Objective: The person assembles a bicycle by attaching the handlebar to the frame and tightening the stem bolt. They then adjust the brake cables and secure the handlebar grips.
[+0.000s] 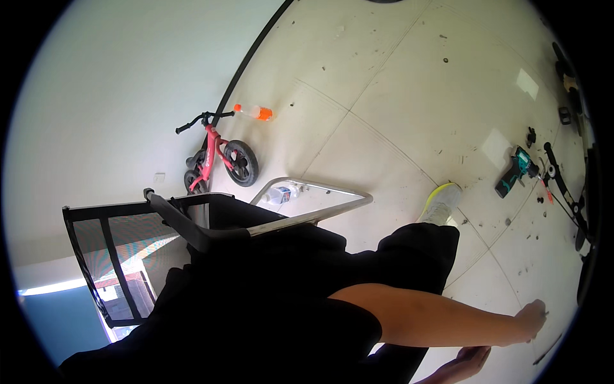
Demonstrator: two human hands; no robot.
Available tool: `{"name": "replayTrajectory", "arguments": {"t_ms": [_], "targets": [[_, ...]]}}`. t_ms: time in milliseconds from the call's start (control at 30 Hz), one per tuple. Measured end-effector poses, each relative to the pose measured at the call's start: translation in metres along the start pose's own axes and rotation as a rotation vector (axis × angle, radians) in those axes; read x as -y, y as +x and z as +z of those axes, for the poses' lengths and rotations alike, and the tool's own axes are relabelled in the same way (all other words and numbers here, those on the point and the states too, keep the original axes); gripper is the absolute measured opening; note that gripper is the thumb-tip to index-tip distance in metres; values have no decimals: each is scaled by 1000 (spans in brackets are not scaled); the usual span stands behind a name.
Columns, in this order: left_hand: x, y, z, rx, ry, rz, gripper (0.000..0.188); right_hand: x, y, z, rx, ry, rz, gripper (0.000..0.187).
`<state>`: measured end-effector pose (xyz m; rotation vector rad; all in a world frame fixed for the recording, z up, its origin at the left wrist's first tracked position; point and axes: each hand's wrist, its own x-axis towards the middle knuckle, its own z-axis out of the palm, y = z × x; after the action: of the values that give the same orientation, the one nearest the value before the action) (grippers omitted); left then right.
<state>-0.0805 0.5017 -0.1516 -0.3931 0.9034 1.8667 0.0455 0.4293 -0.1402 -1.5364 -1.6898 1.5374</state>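
My left hand (531,322) reaches out low over the floor at the right, its fingers closed. A small dark tip shows at them; what it belongs to is too small to tell. Below my left forearm, at the lower edge, is my right hand (462,366), its fingers apart and loosely bent, with nothing seen in it. A thin dark rod (548,351) lies on the floor just beyond my left hand. Farther up lies a teal and black cordless drill (517,171), beside a black handlebar-like part (559,176) with a cable and an orange-red piece (548,194).
I sit in a black mesh chair (109,269) with a metal frame (307,220). A pink balance bike (214,153) leans by the wall near an orange-labelled bottle (256,112). Another clear bottle (279,194) lies within the chair frame. Small debris dots the tiled floor (377,160).
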Motion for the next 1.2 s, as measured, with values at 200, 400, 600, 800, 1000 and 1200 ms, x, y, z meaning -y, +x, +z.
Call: {"name": "replayTrajectory", "arguments": {"t_ms": [200,400,600,800,1000,1200], "targets": [[-27,-8,-6,36,-53,-37,17,6,-9,22,-39,194,-48,31],[-44,-28,-15,28,5,37,17,5,-10,21,12,235,141,27],[-41,-28,-25,191,57,159,25,13,-9,22,236,347,98,29],[-53,-48,-22,85,118,-100,32,9,15,-8,268,121,157,34],[-49,-54,-12,89,212,-74,32,15,11,-32,188,161,127,32],[-36,-44,-17,207,752,414,24,10,7,-51,156,200,64,34]]}}
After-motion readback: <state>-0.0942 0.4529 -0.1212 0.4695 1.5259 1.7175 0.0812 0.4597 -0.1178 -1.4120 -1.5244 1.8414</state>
